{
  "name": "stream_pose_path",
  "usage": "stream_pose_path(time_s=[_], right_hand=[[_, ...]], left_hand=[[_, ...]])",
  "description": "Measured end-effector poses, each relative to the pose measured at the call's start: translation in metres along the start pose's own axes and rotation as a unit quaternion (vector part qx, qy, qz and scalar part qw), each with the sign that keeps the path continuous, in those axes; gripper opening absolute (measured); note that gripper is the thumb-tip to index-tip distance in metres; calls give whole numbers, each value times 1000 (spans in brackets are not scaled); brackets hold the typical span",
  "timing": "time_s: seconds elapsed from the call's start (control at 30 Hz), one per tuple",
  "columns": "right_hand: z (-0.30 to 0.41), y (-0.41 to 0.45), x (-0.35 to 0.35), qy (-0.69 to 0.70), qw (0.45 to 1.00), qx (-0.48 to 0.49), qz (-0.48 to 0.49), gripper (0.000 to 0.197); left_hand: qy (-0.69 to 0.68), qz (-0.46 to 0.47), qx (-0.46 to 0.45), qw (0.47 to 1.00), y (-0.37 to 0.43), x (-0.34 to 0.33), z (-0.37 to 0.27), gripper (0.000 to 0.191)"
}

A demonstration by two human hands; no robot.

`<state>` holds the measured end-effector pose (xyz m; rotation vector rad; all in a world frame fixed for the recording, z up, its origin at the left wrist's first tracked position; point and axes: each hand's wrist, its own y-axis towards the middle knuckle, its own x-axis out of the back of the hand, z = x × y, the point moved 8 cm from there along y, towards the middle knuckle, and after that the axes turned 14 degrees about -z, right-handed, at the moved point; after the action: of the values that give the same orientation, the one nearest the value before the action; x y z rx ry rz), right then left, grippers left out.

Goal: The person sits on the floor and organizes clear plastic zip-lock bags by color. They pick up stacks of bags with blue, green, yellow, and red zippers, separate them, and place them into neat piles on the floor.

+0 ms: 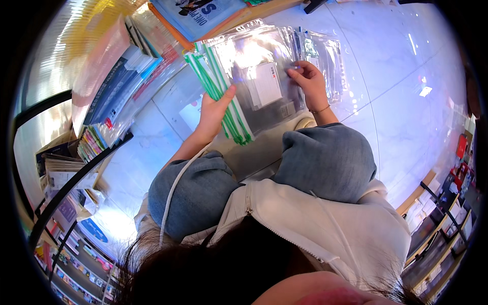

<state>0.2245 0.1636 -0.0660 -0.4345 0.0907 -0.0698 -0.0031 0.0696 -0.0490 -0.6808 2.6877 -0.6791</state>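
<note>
My left hand [217,110] grips a stack of clear plastic zip pouches [244,118] by the side with green and white zip edges, its thumb lying on top. A white card [267,84] with printing shows inside the uppermost pouch. At the pouches' right part is my right hand [309,82], thumb and forefinger close together by the clear plastic; whether they pinch its edge cannot be told. Just beyond that hand lie more clear plastic sleeves [328,65]. Glare hides part of the upper pouch.
A shelf with a black metal rail [76,181] stands at the left, holding blue packaged folders [118,87] and booklets. Blue printed packets [198,19] lie on a wooden shelf ahead. Pale tiled floor [400,87] spreads to the right. More stocked shelves [438,225] stand at the lower right.
</note>
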Motion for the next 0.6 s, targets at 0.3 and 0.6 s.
stream_pose_path(time_s=[0.3,0.6], right_hand=[[24,25,50,12,993,75,-88,14],[-18,102,135,-540,780,238,-209,57]], left_hand=[[-24,-54,-13,998,-2,5,-17,23],[-45,-49,8,998,4,7,-11,18]])
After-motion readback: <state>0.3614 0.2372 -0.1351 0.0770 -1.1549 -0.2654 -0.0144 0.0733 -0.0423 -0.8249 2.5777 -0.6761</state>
